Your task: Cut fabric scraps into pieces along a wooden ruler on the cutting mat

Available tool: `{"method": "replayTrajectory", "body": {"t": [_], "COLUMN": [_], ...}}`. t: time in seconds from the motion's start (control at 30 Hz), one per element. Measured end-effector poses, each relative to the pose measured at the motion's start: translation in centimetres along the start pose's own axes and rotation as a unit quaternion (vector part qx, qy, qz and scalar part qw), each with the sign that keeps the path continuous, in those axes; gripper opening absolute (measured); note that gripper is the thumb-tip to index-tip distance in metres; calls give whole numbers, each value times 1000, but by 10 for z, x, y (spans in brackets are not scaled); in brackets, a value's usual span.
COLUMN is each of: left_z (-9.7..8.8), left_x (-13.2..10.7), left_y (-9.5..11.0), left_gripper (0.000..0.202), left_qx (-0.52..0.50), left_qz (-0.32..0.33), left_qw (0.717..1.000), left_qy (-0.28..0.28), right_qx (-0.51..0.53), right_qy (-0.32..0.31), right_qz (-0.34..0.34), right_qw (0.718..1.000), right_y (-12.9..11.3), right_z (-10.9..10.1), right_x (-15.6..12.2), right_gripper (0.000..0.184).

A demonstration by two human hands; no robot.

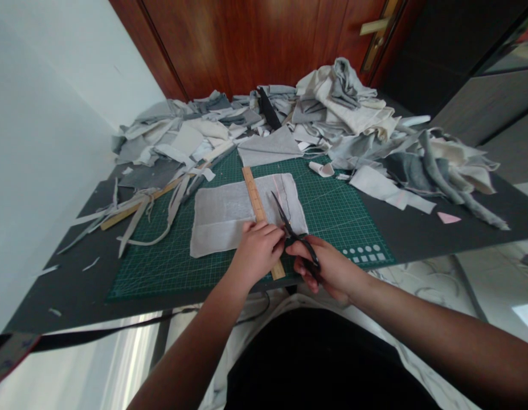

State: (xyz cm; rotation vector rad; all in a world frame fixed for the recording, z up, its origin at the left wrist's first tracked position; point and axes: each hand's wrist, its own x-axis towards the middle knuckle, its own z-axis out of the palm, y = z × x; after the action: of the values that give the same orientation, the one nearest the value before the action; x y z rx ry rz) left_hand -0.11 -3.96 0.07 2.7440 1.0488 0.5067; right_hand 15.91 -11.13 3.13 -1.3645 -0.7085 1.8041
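A light grey piece of cloth (221,210) lies on a green cutting mat (336,205), with a faint pinkish line near its right side. Across it runs a wooden ruler (254,193), slanting down towards me. My left hand (259,247) rests over the ruler at the cloth's near edge, its fingers curled and closed at the cloth beside the scissors; the fingertips are partly hidden. Black-handled scissors (293,230) are in my right hand (323,265), fingers around the handles. Their blades point away from me over the right part of the cloth.
Heaped grey and cream fabric scraps (332,102) line the back of the dark table (417,233). Cut strips (174,210) and a second wooden stick (135,208) lie at left. A pink scrap (449,217) is at right. Behind stands a wooden door (255,45).
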Motion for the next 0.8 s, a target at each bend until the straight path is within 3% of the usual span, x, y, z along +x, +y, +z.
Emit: {"method": "replayTrajectory", "body": {"t": [0.63, 0.8], "left_z": [0, 1], "left_x": [0, -1], "left_y": [0, -1], "left_gripper": [10, 11], "left_qx": [5, -2], "left_qz": [-4, -4], "left_qw": [1000, 1000], "left_qy": [-5, 3], "right_qx": [-11, -5], "right_qy": [17, -9], "right_qz": [-18, -25], "right_qw": [1000, 1000], "right_y": [-9, -13], "right_z": [3, 3], "right_x": [15, 20], "right_gripper": [32, 34]}}
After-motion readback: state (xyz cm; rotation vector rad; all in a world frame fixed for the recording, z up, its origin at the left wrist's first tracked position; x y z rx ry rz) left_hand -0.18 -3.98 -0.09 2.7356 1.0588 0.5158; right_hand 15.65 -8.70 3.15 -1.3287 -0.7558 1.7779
